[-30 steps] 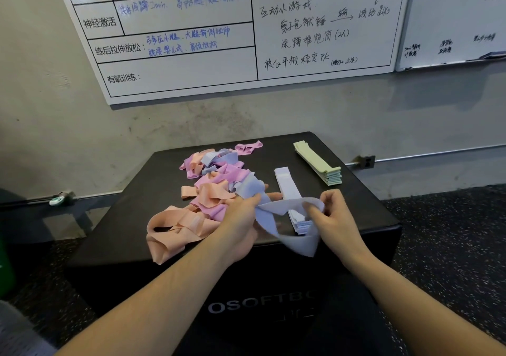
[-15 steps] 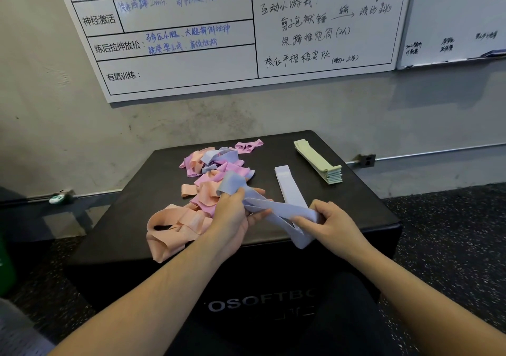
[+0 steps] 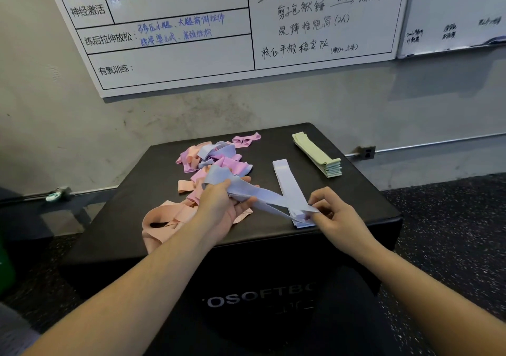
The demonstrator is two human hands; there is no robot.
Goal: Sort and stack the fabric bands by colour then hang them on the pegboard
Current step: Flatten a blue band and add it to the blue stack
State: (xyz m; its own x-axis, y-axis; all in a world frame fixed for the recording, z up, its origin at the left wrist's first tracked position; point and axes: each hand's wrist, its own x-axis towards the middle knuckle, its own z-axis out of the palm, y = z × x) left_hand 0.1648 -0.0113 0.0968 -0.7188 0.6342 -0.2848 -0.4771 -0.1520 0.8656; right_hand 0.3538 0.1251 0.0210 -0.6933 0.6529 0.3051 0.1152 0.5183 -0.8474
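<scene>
Since the earlier frames, the blue band (image 3: 262,201) has been pulled out from a slack loop into a long flat strip, and the right hand (image 3: 332,214) has been lowered to the near end of the blue stack (image 3: 290,188).

Nearest the viewer, two bare forearms are seen reaching over a black box (image 3: 369,191). The band is held stretched between both hands, just above the box top. Its left end is gripped by the left hand (image 3: 219,208), with fingers curled round the cloth and the thumb on top. Its right end is pinched between the right thumb and fingertips (image 3: 315,202), just over the stack's near end. The strip crosses the stack at a slant and is not yet lined up with it.

The sorting and stacking step is judged to be in hand, with nothing yet hung; no pegboard is in view. The next move is judged to call for the left end to be swung over until the band lies along the stack, then for it to be laid flat and released.

Beyond the left hand, a mixed heap (image 3: 210,161) of pink, peach and blue bands is left unsorted. Farther back on the right, a green stack (image 3: 317,154) is already finished. Behind the box, a whiteboard (image 3: 191,63) with handwriting is fixed to the wall.
</scene>
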